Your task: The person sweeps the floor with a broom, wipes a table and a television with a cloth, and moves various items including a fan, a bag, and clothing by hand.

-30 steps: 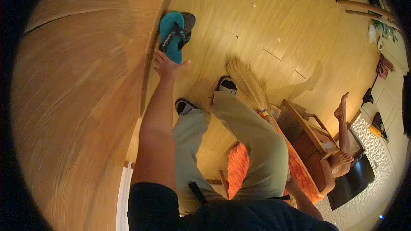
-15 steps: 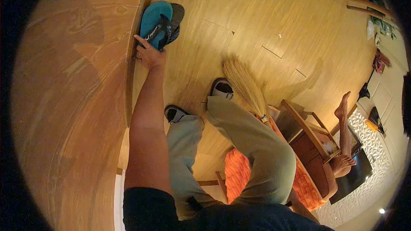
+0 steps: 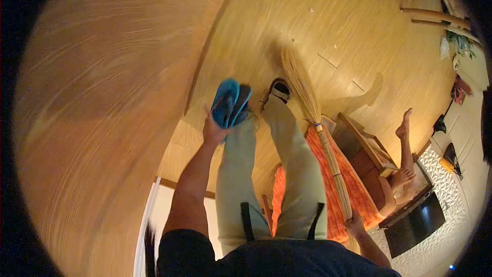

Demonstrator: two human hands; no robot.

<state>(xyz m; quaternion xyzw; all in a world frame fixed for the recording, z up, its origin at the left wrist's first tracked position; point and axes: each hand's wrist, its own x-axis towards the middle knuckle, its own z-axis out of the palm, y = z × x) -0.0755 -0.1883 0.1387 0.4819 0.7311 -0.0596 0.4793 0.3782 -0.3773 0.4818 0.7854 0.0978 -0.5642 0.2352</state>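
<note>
Slippers [image 3: 224,103] and broom [image 3: 328,149] held
Left hand [image 3: 214,129], centre-left, grasps the slippers; right hand [image 3: 354,224], lower right, clasps the broom.

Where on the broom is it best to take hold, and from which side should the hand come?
Probably by the handle, towards the end nearest the body, where the right hand holds it, coming from the person's right. The handle is long and slim, so fingers should wrap around it easily; the bristles spread out at the far end, and the right leg is on its left.
</note>
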